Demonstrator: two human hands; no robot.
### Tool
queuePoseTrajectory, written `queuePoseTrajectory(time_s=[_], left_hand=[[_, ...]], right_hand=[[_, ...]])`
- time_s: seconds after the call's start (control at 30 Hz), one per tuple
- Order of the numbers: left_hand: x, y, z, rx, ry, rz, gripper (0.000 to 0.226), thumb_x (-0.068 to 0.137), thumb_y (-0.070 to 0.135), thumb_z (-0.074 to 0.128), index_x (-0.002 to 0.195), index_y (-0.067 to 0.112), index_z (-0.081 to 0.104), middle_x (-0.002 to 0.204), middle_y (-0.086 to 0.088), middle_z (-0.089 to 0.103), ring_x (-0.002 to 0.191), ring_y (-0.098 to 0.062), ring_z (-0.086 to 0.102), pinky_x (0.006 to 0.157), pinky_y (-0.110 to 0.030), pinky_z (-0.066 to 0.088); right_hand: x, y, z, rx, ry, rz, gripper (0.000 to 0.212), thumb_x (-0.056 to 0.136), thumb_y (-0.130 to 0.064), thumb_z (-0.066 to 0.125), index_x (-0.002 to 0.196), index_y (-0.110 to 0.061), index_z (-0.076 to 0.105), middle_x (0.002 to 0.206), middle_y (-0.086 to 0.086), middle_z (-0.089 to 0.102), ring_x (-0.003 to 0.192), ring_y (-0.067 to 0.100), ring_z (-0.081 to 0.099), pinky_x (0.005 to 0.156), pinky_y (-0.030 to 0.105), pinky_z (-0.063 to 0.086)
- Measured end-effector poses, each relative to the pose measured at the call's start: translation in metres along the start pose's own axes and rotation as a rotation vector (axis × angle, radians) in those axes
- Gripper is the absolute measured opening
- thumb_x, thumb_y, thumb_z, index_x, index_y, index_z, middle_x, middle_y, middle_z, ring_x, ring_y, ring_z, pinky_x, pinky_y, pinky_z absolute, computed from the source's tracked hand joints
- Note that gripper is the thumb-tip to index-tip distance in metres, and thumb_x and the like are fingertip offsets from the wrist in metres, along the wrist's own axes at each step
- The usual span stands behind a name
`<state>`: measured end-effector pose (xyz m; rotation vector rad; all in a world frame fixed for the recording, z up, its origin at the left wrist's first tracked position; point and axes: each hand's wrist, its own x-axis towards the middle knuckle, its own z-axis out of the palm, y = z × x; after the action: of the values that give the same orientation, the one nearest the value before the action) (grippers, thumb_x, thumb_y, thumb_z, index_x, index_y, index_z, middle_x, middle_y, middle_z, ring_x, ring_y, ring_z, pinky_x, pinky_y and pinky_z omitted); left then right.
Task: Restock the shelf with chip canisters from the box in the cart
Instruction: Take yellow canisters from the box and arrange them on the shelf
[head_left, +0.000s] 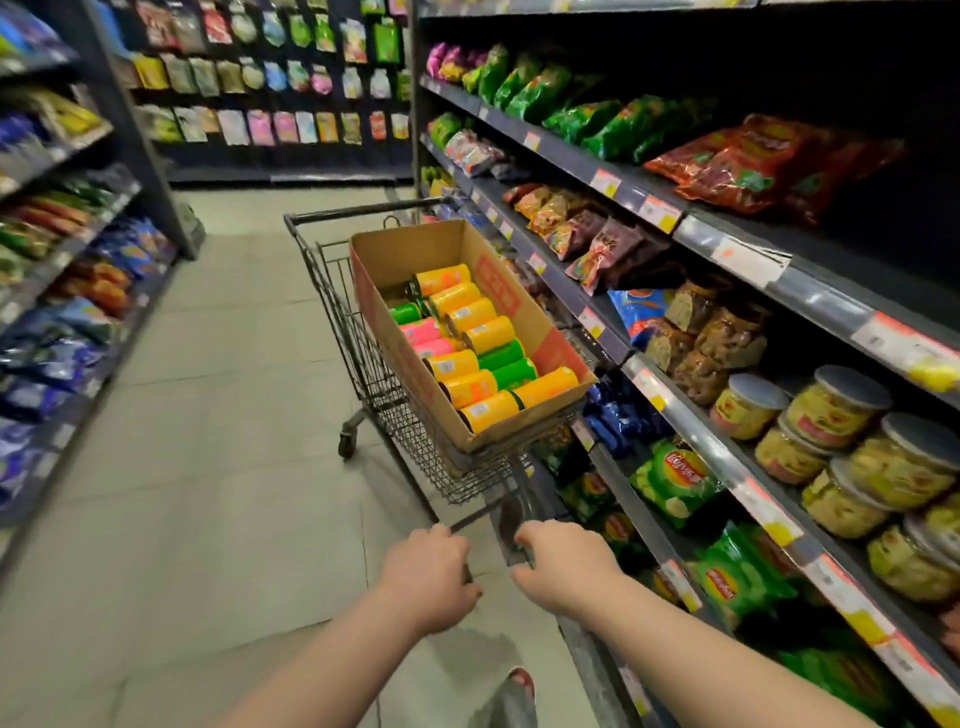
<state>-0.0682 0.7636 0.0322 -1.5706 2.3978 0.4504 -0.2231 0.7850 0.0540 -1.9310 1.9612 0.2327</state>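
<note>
An open cardboard box (374, 306) rides on top of a wire shopping cart (415, 431) in the aisle ahead of me. Several chip canisters (470, 343) lie on their sides in the box, mostly yellow, with some green and pink ones. My left hand (428, 574) and my right hand (563, 564) both grip the cart handle (480, 517), fingers curled round the bar. The cart stands close beside the shelf (670, 400) on my right.
The right shelving holds snack bags, green chip bags (675, 480) and lidded plastic jars (836, 408). More shelves of snack bags (67, 291) line the left side, and a wall of hanging packets (280, 88) closes the far end. Tiled floor (208, 415) lies between.
</note>
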Motion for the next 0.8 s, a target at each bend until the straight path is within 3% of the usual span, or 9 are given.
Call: queuePoseTrajectory(time_s=[0.27, 0.8], left_hand=[[0.064, -0.037, -0.025, 0.007, -0.047, -0.119, 0.05, 0.09, 0.049, 0.049, 0.13, 0.018, 0.048, 0.129, -0.005, 0.049, 0.123, -0.027, 0.048, 0.097, -0.037, 0.043], [0.227, -0.024, -0.087, 0.047, -0.118, -0.108, 0.048, 0.091, 0.044, 0.05, 0.133, 0.022, 0.048, 0.132, -0.002, 0.049, 0.122, -0.023, 0.049, 0.095, -0.033, 0.044]], right_hand=[[0.094, -0.005, -0.022, 0.019, -0.046, -0.091, 0.042, 0.09, -0.038, 0.046, 0.129, -0.024, 0.05, 0.133, 0.003, 0.055, 0.123, 0.028, 0.05, 0.099, 0.038, 0.039], [0.243, 0.081, -0.067, 0.054, -0.116, -0.078, 0.043, 0.091, -0.044, 0.047, 0.128, -0.023, 0.05, 0.13, 0.003, 0.057, 0.121, 0.028, 0.051, 0.097, 0.038, 0.04]])
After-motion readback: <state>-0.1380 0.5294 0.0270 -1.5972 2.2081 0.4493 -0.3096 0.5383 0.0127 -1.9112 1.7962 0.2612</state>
